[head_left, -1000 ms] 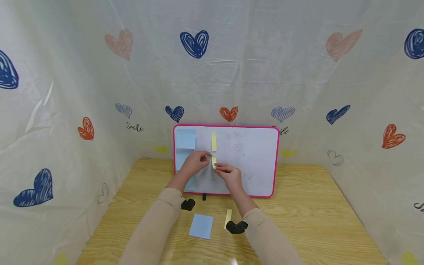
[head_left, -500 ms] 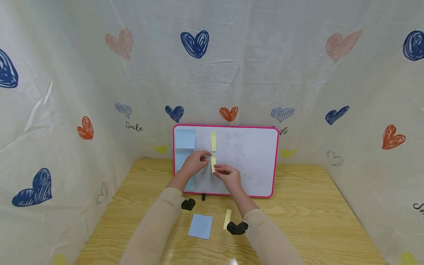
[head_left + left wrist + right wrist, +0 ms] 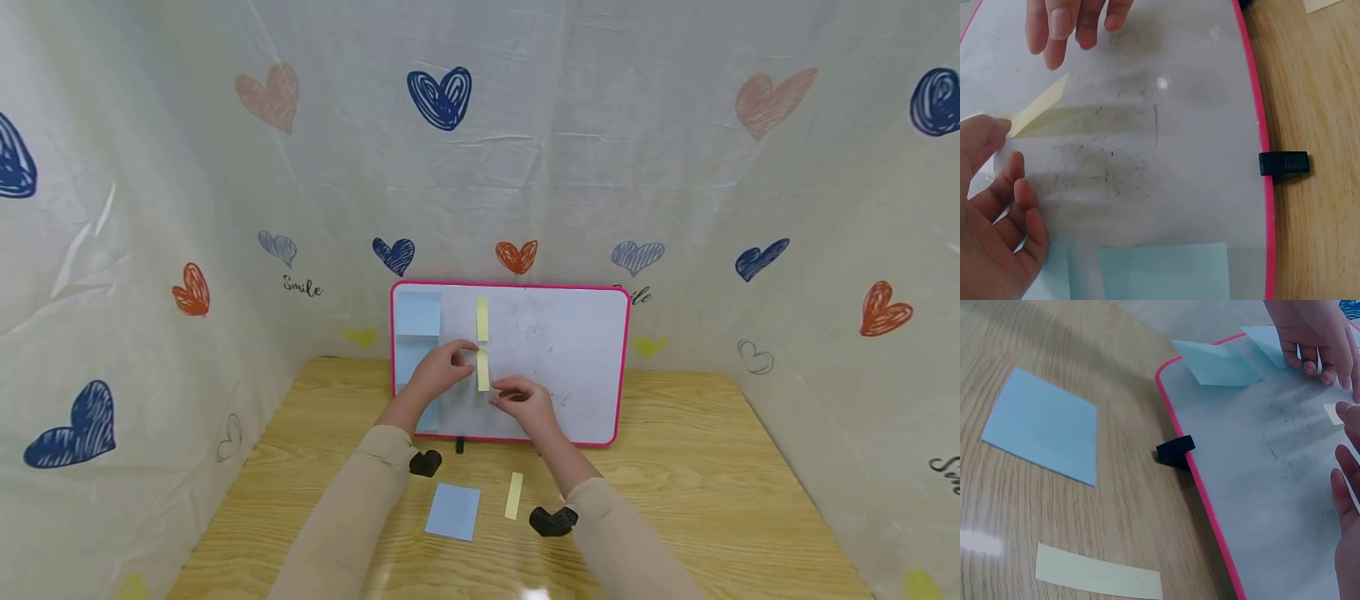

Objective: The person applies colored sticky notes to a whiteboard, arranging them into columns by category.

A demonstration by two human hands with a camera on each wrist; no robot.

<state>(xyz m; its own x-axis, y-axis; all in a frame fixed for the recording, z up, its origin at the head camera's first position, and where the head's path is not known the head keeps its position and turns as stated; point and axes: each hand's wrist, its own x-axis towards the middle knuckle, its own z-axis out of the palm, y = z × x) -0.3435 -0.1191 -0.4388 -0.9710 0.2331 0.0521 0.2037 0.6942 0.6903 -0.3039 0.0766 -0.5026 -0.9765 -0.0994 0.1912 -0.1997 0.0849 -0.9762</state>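
My left hand (image 3: pixel 442 369) presses one fingertip on the top end of a yellow sticky strip (image 3: pixel 483 372) on the whiteboard (image 3: pixel 570 350). In the left wrist view the lower end of that strip (image 3: pixel 1047 103) stands away from the board. Just right of it, my right hand (image 3: pixel 528 404) hovers with bent fingers, holding nothing. Another yellow strip (image 3: pixel 482 320) sticks directly above. Down the board's left side, light-blue sticky notes (image 3: pixel 418 314) form a column, partly hidden by my left hand and arm.
On the wooden table (image 3: pixel 675 467) in front of the board lie a blue sticky note pad (image 3: pixel 453 512) and a yellow strip (image 3: pixel 513 496). A black clip-like foot (image 3: pixel 1285 163) juts from the board's pink lower edge. A curtain printed with hearts hangs behind.
My right hand has let go of the yellow strip's lower end and drawn slightly right and down. The strip, bent earlier, hangs straighter now. My left hand stays in place.
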